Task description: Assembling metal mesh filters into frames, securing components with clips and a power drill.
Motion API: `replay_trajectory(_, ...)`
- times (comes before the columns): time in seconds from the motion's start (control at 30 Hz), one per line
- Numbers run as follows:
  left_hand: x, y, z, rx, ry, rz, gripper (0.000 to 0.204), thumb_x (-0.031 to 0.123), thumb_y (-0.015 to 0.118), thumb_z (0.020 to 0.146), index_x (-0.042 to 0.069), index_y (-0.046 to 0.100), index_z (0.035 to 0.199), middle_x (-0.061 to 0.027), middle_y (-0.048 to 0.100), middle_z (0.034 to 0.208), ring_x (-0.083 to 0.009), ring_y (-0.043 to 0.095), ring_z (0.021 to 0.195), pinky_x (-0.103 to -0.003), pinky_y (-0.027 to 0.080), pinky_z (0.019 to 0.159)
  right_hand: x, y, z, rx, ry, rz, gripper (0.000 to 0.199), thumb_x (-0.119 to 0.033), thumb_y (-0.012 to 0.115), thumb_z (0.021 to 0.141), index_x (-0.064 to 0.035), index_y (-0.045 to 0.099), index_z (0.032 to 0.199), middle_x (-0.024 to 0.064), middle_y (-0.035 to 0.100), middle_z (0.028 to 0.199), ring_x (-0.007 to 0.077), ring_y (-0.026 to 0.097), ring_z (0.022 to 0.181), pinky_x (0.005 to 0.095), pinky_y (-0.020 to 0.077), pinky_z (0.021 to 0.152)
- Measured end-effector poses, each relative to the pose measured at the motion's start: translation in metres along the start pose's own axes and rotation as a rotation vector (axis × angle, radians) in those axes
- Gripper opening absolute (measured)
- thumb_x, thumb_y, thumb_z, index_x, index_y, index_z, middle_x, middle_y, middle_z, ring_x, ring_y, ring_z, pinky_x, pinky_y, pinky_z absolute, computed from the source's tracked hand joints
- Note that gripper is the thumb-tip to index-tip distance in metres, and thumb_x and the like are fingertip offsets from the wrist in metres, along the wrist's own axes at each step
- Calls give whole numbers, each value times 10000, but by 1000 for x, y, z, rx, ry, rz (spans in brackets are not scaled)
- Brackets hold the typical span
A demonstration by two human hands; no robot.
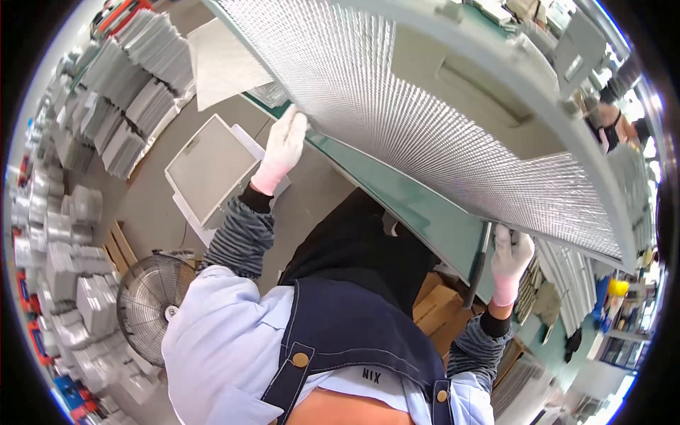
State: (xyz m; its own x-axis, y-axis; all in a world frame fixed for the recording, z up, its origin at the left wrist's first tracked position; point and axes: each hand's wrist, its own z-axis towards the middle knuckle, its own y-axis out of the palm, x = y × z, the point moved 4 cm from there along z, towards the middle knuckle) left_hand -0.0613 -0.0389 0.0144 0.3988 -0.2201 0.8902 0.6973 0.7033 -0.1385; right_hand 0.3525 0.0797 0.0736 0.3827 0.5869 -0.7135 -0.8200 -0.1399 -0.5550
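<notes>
A large framed mesh panel (pixel 340 92) stands tilted up over the green table (pixel 418 198). Its metal mesh is silvery, and a grey-beige plate (pixel 474 92) with a recessed slot covers part of it. My left hand (pixel 285 142), in a white glove, is closed on the panel's left lower edge. At the right lower corner, my gloved right hand (pixel 511 256) grips the frame; some fingertips are hidden behind it. Beside that hand a dark rod-like handle (pixel 477 273) sticks out past the table edge. Whether the right hand touches it, I cannot tell.
On the left, a smaller framed panel (pixel 212 166) lies on a white support. Behind it rise stacks of grey panels (pixel 134 85). A black floor fan (pixel 152 308) stands at lower left. Cardboard boxes (pixel 435 312) sit under the table. Another person's hand (pixel 623 131) shows at far right.
</notes>
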Motion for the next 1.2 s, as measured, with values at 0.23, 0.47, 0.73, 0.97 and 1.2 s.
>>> replay_trajectory(0.23,-15,50,12,-575,-133,-227,294,148,564,935,18,605,1195,-140,616,1197,-236,557,1173,-366,441,986,54,25,-43,-38,-179,14,281,-17,609,817,45,618,1090,192,609,1201,310,552,1191,367,430,1008)
replay_trajectory(0.47,-62,66,27,-704,529,593,285,34,583,829,87,658,1098,-76,655,1146,-314,558,1156,-412,438,979,59,44,-43,-401,4,-107,343,121,552,735,-24,641,1033,174,630,1117,344,571,1141,383,475,945)
replay_trajectory(0.73,-74,96,33,-569,318,487,458,54,529,857,32,488,1313,-186,613,1171,-350,550,1128,-437,386,1025,130,37,-15,-138,596,-1021,299,-114,620,825,-43,567,1111,187,586,1009,379,594,958,458,495,788)
replay_trajectory(0.97,-85,96,26,-497,401,636,466,35,507,865,30,482,1330,-222,560,1255,-365,535,1162,-425,365,1064,76,14,-19,-175,177,-533,270,-29,563,832,-33,584,1101,142,579,923,342,627,797,401,515,674)
replay_trajectory(1.2,-72,101,32,-526,381,621,441,5,499,859,11,510,1300,-240,555,1259,-399,536,1161,-432,404,1038,70,101,39,-498,-193,-657,342,21,548,789,-94,576,1110,112,591,955,295,645,711,389,535,590)
